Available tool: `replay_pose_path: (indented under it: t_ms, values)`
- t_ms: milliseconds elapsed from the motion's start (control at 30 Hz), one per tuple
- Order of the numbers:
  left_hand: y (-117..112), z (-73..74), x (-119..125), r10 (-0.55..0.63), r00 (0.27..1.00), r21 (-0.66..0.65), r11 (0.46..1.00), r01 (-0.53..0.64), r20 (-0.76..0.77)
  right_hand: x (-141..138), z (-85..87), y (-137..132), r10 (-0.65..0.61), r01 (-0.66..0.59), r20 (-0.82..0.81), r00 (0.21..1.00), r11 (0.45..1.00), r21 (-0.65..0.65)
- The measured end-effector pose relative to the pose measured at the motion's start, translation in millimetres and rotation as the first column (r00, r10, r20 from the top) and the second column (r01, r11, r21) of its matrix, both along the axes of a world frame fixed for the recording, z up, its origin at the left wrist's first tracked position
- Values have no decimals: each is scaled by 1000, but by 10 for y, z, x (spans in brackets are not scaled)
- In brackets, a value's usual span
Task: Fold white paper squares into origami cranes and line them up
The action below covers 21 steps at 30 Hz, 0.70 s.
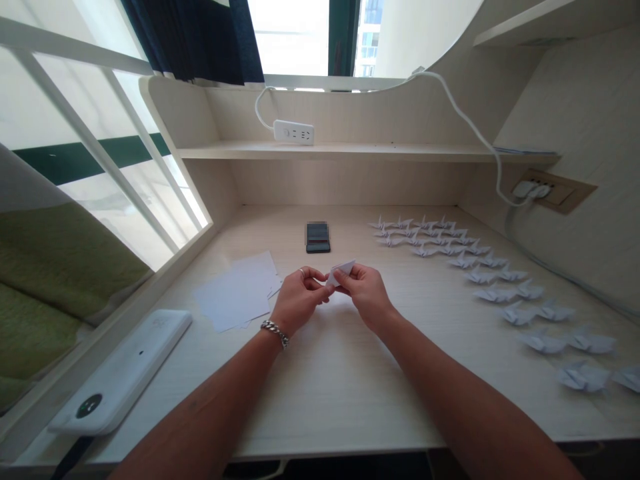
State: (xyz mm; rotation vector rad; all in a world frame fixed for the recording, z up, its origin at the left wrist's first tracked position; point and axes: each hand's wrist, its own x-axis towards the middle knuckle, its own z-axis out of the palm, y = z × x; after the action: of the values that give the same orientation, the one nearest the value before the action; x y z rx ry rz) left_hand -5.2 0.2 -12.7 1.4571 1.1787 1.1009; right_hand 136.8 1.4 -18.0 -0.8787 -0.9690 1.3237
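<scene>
Both my hands meet over the middle of the pale wooden desk [350, 380]. My left hand [298, 300], with a ring and a chain bracelet, pinches one side of a small folded white paper [342, 269]. My right hand [365, 290] pinches the other side of the same paper, which is held a little above the desk. A stack of white paper sheets [239, 291] lies just left of my left hand. Several folded paper cranes [493, 277] lie in two rows running from the desk's middle back toward the right front edge.
A dark phone [318, 237] lies behind my hands. A long white device [123, 370] rests at the desk's left front corner. A white power strip [293, 132] sits on the shelf, and its cable [475, 130] runs to a wall socket [545, 190] on the right.
</scene>
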Motion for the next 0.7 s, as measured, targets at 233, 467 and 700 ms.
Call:
replay_pose_path:
  t_ms: [233,467,700]
  values:
    - [33,-22,-59,-102,986,-86,992,91,-134,94,49,27,-42,43,22,999,999,-27]
    - [11,78,-29,-17,995,-38,999,21,101,96,54,19,44,-46,75,996,999,27]
    - [-9,71,-15,-49,998,58,997,47,41,92,75,-5,88,-118,278,957,989,93]
